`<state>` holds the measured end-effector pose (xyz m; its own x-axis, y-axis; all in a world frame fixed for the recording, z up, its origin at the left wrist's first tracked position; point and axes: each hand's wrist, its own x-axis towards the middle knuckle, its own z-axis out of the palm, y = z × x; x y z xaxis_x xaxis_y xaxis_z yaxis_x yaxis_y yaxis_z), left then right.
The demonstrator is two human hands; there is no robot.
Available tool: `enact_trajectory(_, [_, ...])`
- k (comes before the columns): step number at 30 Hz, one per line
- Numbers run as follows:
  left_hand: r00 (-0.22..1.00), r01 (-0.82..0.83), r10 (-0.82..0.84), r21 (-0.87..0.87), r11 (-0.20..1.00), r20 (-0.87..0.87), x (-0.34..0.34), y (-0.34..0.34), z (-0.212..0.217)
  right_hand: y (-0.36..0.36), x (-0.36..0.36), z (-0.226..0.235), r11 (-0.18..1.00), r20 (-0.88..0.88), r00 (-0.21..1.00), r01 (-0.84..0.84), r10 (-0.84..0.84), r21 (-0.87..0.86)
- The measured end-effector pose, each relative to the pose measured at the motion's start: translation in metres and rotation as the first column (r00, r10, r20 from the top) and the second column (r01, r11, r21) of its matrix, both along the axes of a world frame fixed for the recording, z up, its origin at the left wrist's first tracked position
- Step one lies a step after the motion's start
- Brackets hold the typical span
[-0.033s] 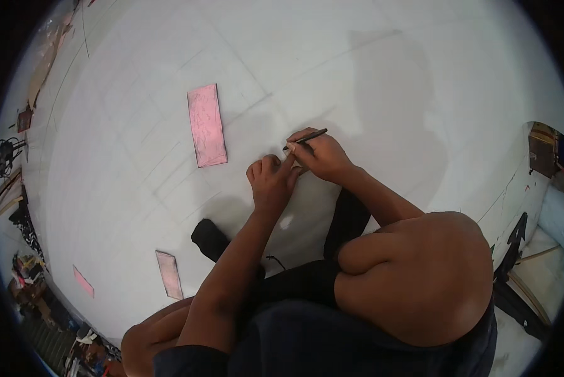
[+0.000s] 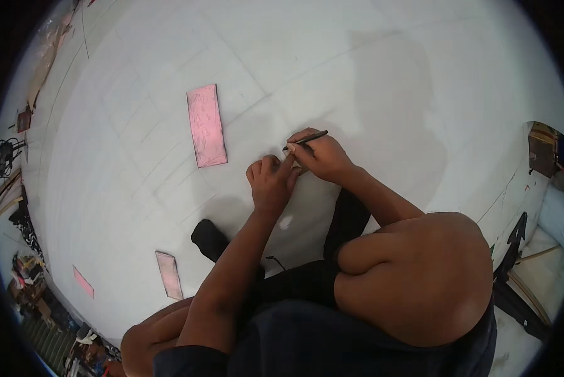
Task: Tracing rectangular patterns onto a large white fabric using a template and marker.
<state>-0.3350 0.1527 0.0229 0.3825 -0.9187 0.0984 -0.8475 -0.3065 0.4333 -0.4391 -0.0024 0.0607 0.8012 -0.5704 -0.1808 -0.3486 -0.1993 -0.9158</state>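
Observation:
My right hand [image 2: 323, 157] is closed round a slim black pen [image 2: 312, 137], whose tip points down-left at the white surface [image 2: 282, 56] in front of me. Beside it rests my left hand [image 2: 272, 182], with its index finger stretched to the right hand's fingertips and its thumb apart. The other fingers of that hand are bent against the surface. Whatever lies under the meeting fingertips is hidden. Left of my hands is a pink rectangular piece [image 2: 208, 125] with dark edges and sketchy marks on it. Faint straight lines run across the white surface.
A smaller pale pink piece [image 2: 169, 275] lies near my left knee, and another pink piece [image 2: 84, 281] farther left. My dark-covered feet [image 2: 209, 239] rest on the surface. Mixed clutter [image 2: 49, 333] lines the left edge; a brown box [image 2: 542, 149] stands at the right.

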Motion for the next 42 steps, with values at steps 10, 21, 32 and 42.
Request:
enact_trajectory(10, [1.000,0.000,0.000,0.030,1.000,0.003,0.002,-0.002,0.001,-0.014,-0.019,0.005,0.984,-0.114,0.988,0.089,-0.107,-0.152])
enact_trajectory(21, [1.000,0.012,-0.012,0.023,1.000,0.018,0.007,0.003,0.000,-0.001,-0.034,0.004,0.928,-0.053,0.995,-0.103,0.090,-0.359])
enact_trajectory(32, [0.998,0.024,-0.024,-0.011,1.000,0.057,0.010,-0.009,0.006,-0.009,-0.071,0.023,0.950,0.130,0.983,0.162,-0.131,-0.266])
enact_trajectory(42, [0.995,0.051,-0.049,-0.021,0.998,0.082,0.046,-0.021,0.010,0.000,-0.061,0.003,0.946,0.108,0.958,0.281,-0.266,-0.162])
